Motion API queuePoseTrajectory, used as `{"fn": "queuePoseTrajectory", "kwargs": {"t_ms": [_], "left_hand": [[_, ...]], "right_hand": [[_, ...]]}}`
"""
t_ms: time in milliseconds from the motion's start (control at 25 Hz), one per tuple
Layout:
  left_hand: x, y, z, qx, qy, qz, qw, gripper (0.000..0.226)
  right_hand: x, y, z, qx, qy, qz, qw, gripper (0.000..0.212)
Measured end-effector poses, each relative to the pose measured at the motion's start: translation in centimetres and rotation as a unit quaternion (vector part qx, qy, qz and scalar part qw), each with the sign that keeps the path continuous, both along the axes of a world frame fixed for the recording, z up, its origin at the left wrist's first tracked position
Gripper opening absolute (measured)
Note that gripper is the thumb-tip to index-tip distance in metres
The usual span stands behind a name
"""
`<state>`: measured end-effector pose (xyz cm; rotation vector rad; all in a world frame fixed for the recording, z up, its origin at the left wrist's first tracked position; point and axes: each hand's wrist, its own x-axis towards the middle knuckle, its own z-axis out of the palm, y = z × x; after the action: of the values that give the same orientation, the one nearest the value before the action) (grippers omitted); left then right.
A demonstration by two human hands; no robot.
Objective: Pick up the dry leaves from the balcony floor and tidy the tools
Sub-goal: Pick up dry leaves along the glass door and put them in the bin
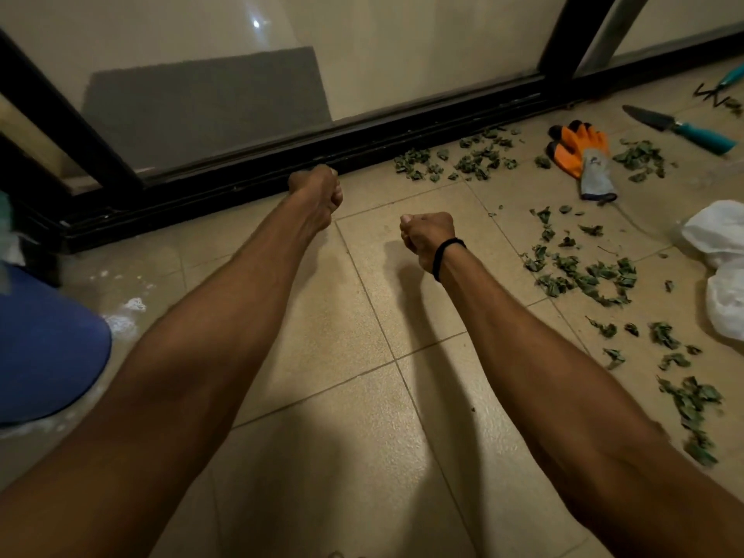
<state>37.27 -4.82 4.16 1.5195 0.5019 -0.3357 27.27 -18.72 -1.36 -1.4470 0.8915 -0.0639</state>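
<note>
Above the tiled balcony floor (322, 356) I have both bare arms stretched forward. My left hand (316, 191) is out by the dark door track (241, 177), its fingers (335, 195) clenched into a fist with nothing showing inside. My right hand (426, 235) is a little nearer to me and just to the right, also clenched on nothing I can see, with a black wristband (445, 255) round the wrist.

All the dry leaves (583, 275) lie on the tiles to my right, well apart from both fists. One patch sits against the door track, another spreads beside my right forearm, and more trail toward the lower right edge. An orange and grey glove (583, 155) lies flat between the patch at the track and a smaller heap further right. Beyond the glove is a trowel (680, 128) with a teal handle, its blade pointing left, and past that, near the corner, a hand rake (720, 84), only partly in view. A white plastic bag (720, 243) is crumpled at the right edge, near the leaves.

Behind the glass lies a grey mat (209, 102). At my left is a blue object (44, 348) that I cannot identify.
</note>
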Motion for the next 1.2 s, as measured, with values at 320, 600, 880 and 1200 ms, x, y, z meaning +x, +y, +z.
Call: {"fn": "queuePoseTrajectory", "kwargs": {"t_ms": [320,600,880,1200], "left_hand": [[1.0,15.4,10.3,0.130,-0.145,0.041,0.980,0.014],[-4.0,37.1,18.4,0.258,-0.167,0.187,0.933,0.018],[-9.8,46.3,15.5,0.401,-0.044,0.247,0.881,0.051],[-9.2,42.2,15.5,0.539,-0.037,0.200,0.818,0.067]], "right_hand": [[5.2,16.0,9.1,0.037,-0.122,0.141,0.982,0.035],[6.7,37.6,15.6,-0.084,-0.225,0.307,0.921,0.031],[4.4,48.7,16.7,-0.334,-0.250,0.408,0.812,0.013],[4.0,45.6,17.1,-0.404,-0.241,0.481,0.739,0.027]]}}
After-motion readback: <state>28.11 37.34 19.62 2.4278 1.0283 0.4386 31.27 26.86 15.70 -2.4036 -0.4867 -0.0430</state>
